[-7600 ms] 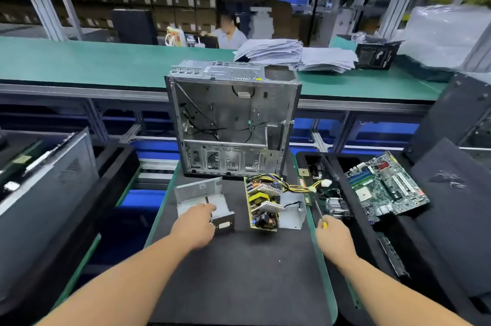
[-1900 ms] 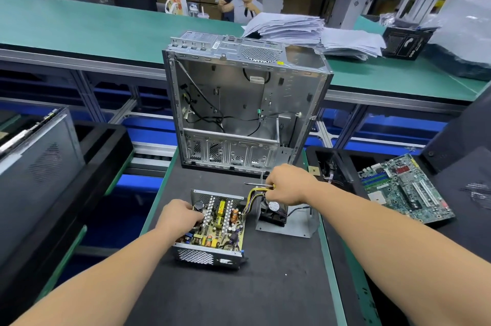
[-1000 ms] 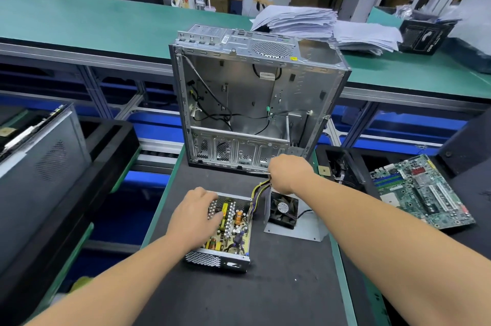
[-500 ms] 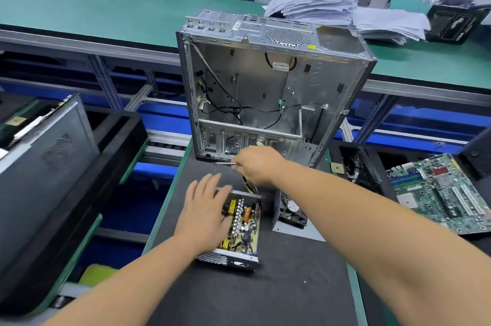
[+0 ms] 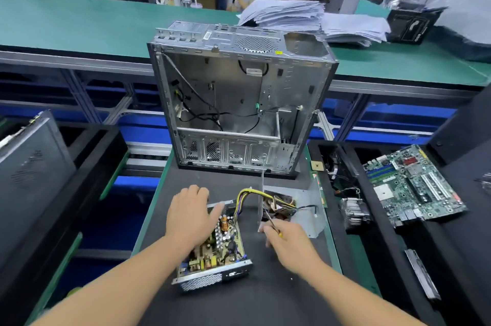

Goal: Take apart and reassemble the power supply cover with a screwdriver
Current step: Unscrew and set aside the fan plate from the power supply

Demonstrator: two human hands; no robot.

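Your worktop is covered with a black mat, and behind it runs a long green bench carrying stacked papers. The largest item on the mat is the open computer case, standing upright at the far edge with its open side facing you and loose black cables inside. To your right, a motherboard lies flat in a black tray, well apart from your work. Near the front of the mat sits the power supply, its circuit board exposed from above and its perforated end facing you. Just beside it on the right lies the detached power supply cover, a grey sheet-metal piece with one wall standing upright; a bundle of yellow and black wires runs from the power supply across to it. Your left hand rests flat on the far left part of the power supply, fingers spread and relaxed, gripping nothing. Your right hand is curled around the screwdriver, whose thin shaft points away from you toward the cover; whether the tip touches the cover cannot be determined.
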